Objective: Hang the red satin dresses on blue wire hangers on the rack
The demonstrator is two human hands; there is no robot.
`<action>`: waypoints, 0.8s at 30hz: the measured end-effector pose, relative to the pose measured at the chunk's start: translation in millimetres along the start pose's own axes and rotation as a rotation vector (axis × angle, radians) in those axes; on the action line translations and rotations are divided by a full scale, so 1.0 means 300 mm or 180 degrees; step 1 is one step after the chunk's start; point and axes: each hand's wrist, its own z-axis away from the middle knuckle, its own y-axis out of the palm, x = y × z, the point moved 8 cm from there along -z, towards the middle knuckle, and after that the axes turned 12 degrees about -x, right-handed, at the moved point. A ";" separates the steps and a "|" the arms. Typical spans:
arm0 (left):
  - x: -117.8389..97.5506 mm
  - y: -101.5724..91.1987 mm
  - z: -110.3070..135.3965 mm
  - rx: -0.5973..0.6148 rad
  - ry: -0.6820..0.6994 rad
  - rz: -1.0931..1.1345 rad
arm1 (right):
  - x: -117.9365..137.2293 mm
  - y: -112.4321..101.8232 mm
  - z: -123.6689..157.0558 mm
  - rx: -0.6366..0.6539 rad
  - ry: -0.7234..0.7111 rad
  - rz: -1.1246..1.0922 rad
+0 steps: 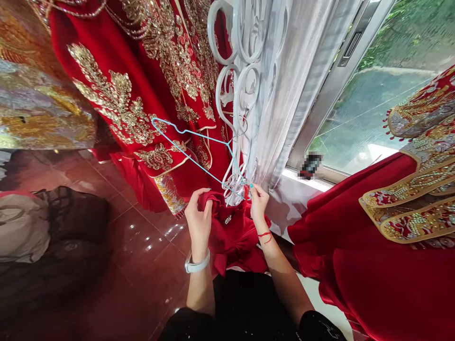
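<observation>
A red cloth garment (236, 237) hangs in front of me, with a small metal clasp (228, 219) near its upper edge. My left hand (199, 213), with a white watch band at the wrist, is closed on a bunched fold of this garment. Opposite it, my right hand (259, 201) pinches a thin red strap (246, 191) at the garment's right side. A light blue wire hanger (202, 133) lies tilted above both hands. One of its ends comes down near the right fingers, but whether they touch it is unclear.
Gold-embroidered red garments (121, 90) hang at upper left, others (408, 208) at right. A white scrollwork metal stand (239, 85) rises ahead, beside a white curtain (295, 71) and a window (391, 90). Dark and beige bags (71, 222) sit on the tiled floor (142, 265).
</observation>
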 end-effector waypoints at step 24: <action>0.031 -0.027 -0.039 -0.0044 -0.0013 -0.0021 | 0.079 -0.010 -0.059 0.0657 -0.0871 0.0526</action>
